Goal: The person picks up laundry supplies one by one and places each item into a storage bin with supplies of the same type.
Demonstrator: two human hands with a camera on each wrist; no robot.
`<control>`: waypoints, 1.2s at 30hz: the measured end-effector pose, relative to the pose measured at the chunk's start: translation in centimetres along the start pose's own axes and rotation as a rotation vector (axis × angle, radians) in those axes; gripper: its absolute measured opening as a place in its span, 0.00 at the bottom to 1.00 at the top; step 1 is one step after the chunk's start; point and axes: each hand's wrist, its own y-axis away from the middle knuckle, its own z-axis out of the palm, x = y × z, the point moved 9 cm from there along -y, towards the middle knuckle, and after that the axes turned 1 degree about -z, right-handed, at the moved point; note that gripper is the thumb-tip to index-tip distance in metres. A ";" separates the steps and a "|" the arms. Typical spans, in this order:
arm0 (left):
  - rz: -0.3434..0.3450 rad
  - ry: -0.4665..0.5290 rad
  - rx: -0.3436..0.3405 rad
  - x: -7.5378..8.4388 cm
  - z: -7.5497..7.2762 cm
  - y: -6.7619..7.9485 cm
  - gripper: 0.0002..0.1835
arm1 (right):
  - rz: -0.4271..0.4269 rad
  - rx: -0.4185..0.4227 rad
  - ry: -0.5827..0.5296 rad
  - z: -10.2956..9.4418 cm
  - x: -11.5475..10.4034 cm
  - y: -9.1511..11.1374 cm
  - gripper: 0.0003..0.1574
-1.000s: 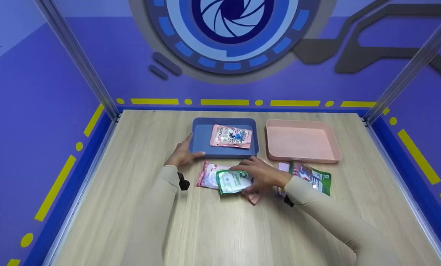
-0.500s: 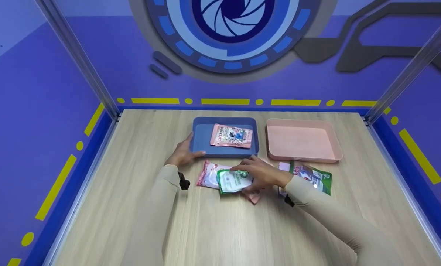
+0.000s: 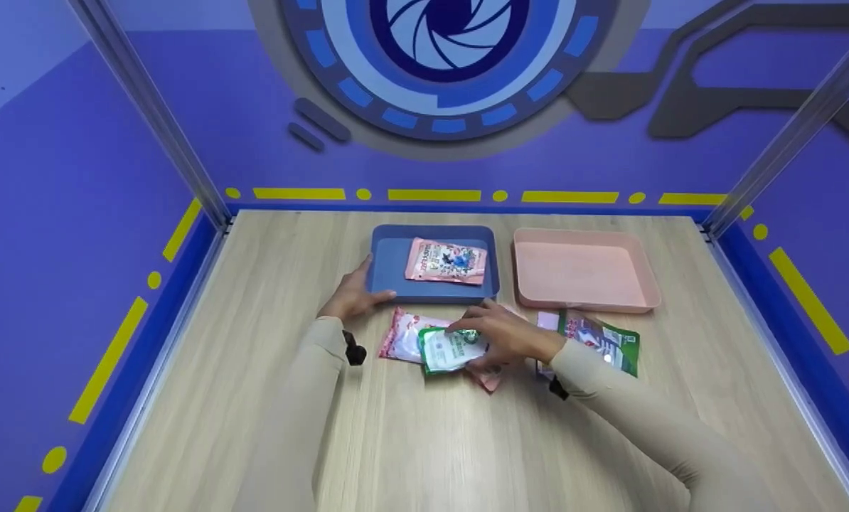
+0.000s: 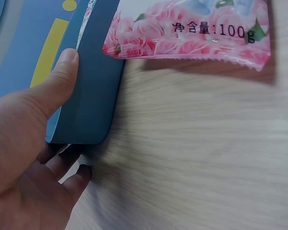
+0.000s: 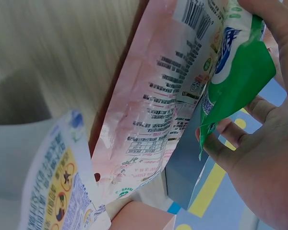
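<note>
My left hand [image 3: 346,297] holds the front left corner of the blue tray [image 3: 431,291], thumb on its front wall and fingers along its left side. A pink printed pouch [image 3: 444,261] lies in that tray. In front of it, my right hand [image 3: 506,333] pinches a green-and-white packet [image 3: 449,350] between thumb and fingers. That packet's green back [image 5: 242,72] shows in the right wrist view. Below it lie a pink-and-white floral packet [image 3: 402,340] and another pink pouch [image 3: 486,380], partly covered by the hand.
A pink tray [image 3: 581,270] stands right of the blue one with nothing in it. A green-edged pouch [image 3: 613,345] and a pale purple packet [image 3: 547,321] lie before it, partly behind my right wrist. Blue panels [image 3: 424,174] wall the wooden table [image 3: 410,455].
</note>
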 end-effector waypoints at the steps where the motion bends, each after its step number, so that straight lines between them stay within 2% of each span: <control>1: 0.005 -0.004 0.000 0.0 0.0 -0.1 0.58 | -0.014 0.010 0.008 -0.1 -0.1 0.0 0.44; 6: 0.006 -0.008 -0.003 -0.2 0.0 -0.2 0.58 | -0.061 0.046 0.031 -0.5 -0.6 0.1 0.42; 26: -0.042 0.004 0.000 -0.3 0.1 -0.1 0.58 | -0.018 0.058 0.002 -0.8 -0.4 0.5 0.39; 36: -0.018 -0.003 0.000 -0.3 0.1 -0.1 0.59 | -0.032 0.109 0.021 -1.3 -0.5 0.6 0.38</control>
